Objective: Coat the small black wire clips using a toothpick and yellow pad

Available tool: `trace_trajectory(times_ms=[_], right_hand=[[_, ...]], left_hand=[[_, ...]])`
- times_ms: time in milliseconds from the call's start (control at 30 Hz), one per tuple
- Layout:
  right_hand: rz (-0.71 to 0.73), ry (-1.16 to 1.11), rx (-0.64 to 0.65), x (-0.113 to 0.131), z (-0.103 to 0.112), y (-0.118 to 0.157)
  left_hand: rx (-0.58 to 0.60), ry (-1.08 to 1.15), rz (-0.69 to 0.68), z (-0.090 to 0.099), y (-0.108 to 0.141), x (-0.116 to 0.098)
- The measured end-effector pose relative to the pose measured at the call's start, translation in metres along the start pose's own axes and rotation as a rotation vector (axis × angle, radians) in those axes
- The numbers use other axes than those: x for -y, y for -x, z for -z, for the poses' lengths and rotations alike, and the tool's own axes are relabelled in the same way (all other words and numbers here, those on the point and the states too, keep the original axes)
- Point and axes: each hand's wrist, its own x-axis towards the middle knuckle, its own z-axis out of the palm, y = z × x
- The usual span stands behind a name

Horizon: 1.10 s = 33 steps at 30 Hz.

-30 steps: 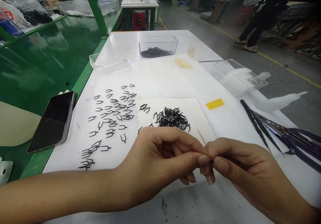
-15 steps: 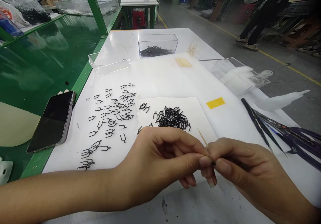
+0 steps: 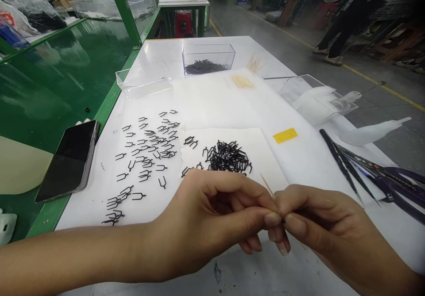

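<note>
My left hand (image 3: 222, 216) and my right hand (image 3: 327, 229) meet fingertip to fingertip above the near part of the white table. Both are closed in a pinch. A dark speck of a small black part (image 3: 283, 221) shows between the fingertips; the rest of it is hidden. From behind my right fingers a wooden toothpick (image 3: 267, 184) sticks up and to the left. Just beyond my left hand, a pile of small black forked parts (image 3: 229, 156) lies on a white paper sheet (image 3: 267, 161). More forked parts (image 3: 152, 148) are spread out to its left.
A phone (image 3: 68, 161) lies at the left edge. Scissors (image 3: 395, 190) and tweezers (image 3: 345, 165) lie at right, near a yellow strip (image 3: 285, 136) and white bottles (image 3: 373, 132). Farther back are toothpicks (image 3: 242, 82), a clear box of black parts (image 3: 209, 57) and a standing person (image 3: 352, 19).
Both hands have shifted very slightly down and stay pinched together. The toothpick tip has dipped a little. The parts on the table lie as before.
</note>
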Motion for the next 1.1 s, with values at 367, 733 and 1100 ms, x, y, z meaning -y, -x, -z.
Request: trace_trajectory(times_ms=[367,733,1100], right_hand=[[0.003,0.027,0.011,0.0004,-0.0001,0.0007],[0.009,0.083,-0.013,0.0041,0.0012,0.0028],[-0.016,0.011,0.012,0.0065,0.0046,0.0018]], left_hand=[[-0.002,-0.198,-0.043,-0.001,0.0012,-0.0049],[-0.012,-0.506,-0.411,-0.0015,0.0035,-0.0013],[0.043,-0.993,-0.915,0.005,0.0081,-0.0012]])
